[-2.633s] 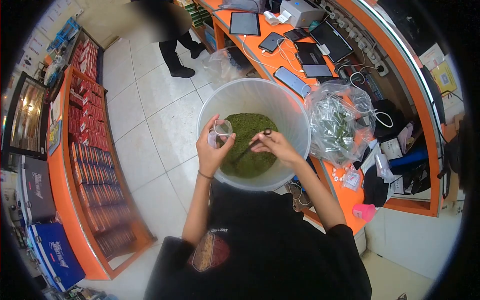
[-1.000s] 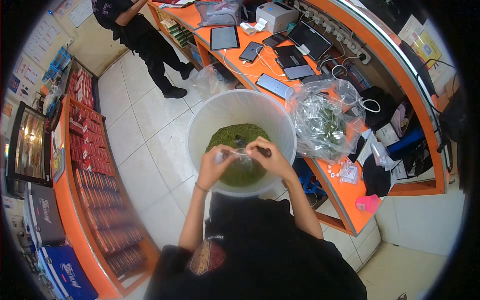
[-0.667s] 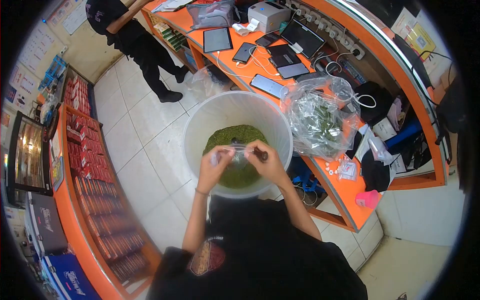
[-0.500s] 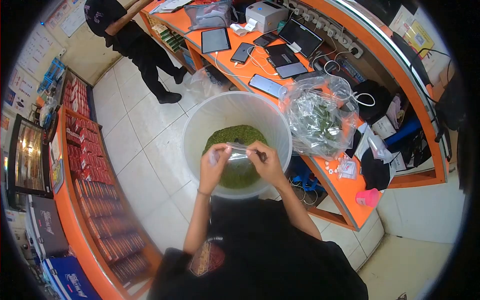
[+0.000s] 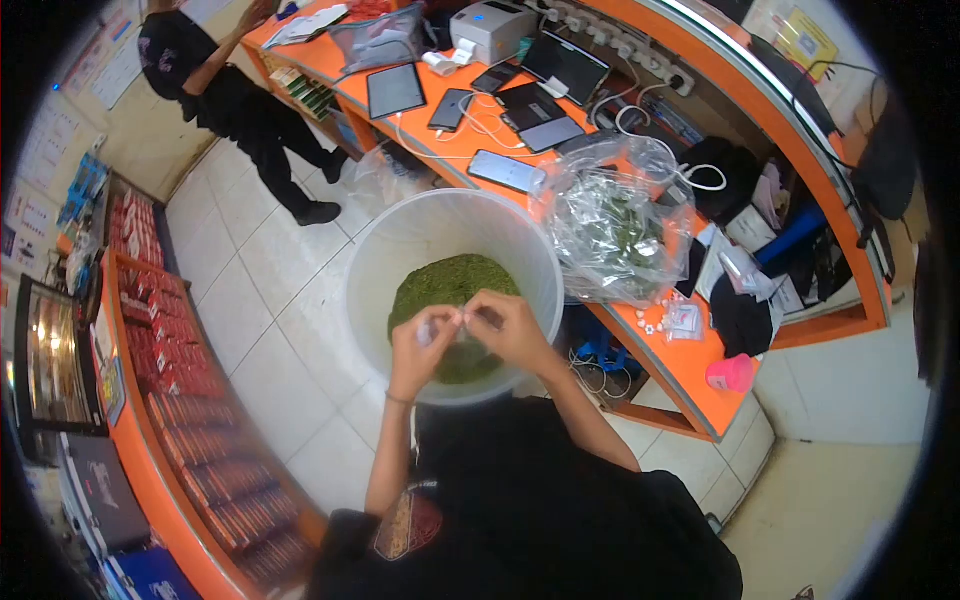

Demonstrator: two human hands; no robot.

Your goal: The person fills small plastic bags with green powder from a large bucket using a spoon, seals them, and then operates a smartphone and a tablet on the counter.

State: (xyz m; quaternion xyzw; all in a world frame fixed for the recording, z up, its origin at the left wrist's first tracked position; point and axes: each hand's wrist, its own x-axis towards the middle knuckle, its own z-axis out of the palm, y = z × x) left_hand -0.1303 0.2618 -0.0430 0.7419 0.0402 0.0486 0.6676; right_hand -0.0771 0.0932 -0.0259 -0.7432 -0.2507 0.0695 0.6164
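Note:
A large translucent tub (image 5: 375, 235) stands in front of me, with finely chopped green material (image 5: 455, 275) at its bottom. Above that material, my left hand (image 5: 418, 350) and my right hand (image 5: 508, 330) meet at the fingertips. Both pinch a small clear plastic bag (image 5: 462, 328), which is hard to make out against the green. Some whitish, see-through plastic also shows at my left hand's fingers. To the right of the tub, a big clear plastic bag (image 5: 610, 225) with green content rests on the orange desk (image 5: 655, 350).
Phones (image 5: 508, 171), a tablet (image 5: 396, 91), cables and a white printer (image 5: 490, 32) lie along the desk. A pink cup (image 5: 730, 373) stands at its near corner. Another person (image 5: 235, 105) stands at the upper left. Orange shelving (image 5: 125, 370) with boxes runs along the left.
My hands have come together, and the plastic stretched between them is now bunched at the fingertips. The view has shifted, so the desk and tub appear farther left.

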